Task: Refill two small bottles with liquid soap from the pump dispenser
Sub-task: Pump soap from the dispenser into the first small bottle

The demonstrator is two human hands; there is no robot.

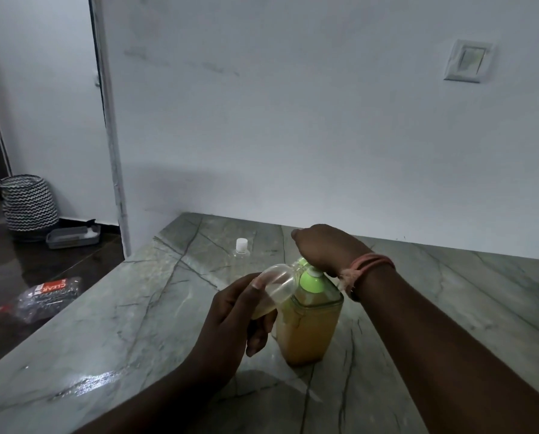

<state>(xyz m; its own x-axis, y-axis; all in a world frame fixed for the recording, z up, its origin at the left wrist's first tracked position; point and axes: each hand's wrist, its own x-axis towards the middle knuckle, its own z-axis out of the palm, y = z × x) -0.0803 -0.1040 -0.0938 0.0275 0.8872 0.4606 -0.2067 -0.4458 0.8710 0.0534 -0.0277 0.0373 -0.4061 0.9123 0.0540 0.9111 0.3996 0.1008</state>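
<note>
— Head view, nearest first: my left hand (236,314) is wrapped around a small clear plastic bottle (276,288), tilted, mouth at the pump spout.

— And the right?

— My right hand (323,249) presses the green pump head of the square amber-filled dispenser (308,327), mid-counter. Thin plastic, probably slippery; I'd hold its middle. A second white-capped clear bottle (241,250) stands beyond, toward the counter's back edge.

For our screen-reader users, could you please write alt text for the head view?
A right hand presses a green-topped pump dispenser of amber soap while the left hand tilts a small clear bottle at its spout; a capped bottle stands behind.
</note>
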